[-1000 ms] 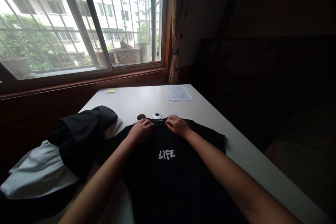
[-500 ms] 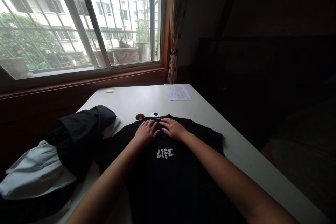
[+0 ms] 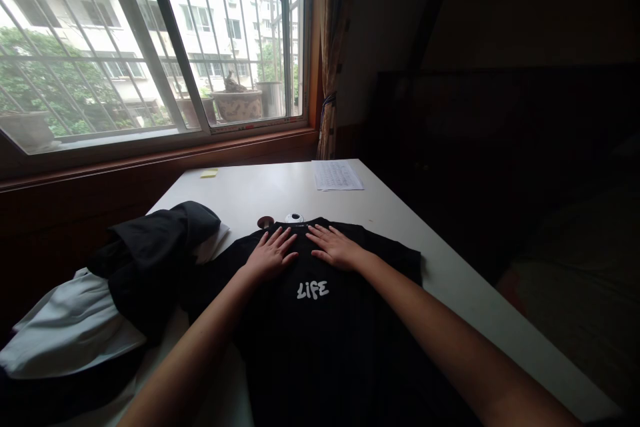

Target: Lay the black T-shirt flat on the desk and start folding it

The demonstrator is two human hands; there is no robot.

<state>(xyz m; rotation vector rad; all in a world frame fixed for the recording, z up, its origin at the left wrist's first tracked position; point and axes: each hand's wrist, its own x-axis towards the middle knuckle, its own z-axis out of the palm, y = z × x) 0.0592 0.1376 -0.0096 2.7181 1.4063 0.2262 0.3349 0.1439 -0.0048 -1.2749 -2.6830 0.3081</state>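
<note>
A black T-shirt [image 3: 310,347] lies spread on the white table, its neckline at the far side and white lettering on its chest. My left hand [image 3: 271,255] rests flat on the cloth just below the neckline, fingers spread. Beside it, my right hand [image 3: 338,248] also lies flat on the shirt with its fingers apart. A narrow strip of black cloth shows between the two hands. Neither hand grips anything. The shirt's lower part runs toward me between my forearms, dark and hard to make out.
A heap of black and white clothes [image 3: 150,260] lies at the table's left. Beyond the neckline are a round hole [image 3: 265,221] and a small white round object [image 3: 295,217]. Printed sheets [image 3: 338,175] and a yellow notepad [image 3: 209,173] lie toward the far edge of the table [image 3: 250,183].
My hands have moved slightly apart across the shirt, left hand to the left and right hand to the right. Their fingers are more spread now.
</note>
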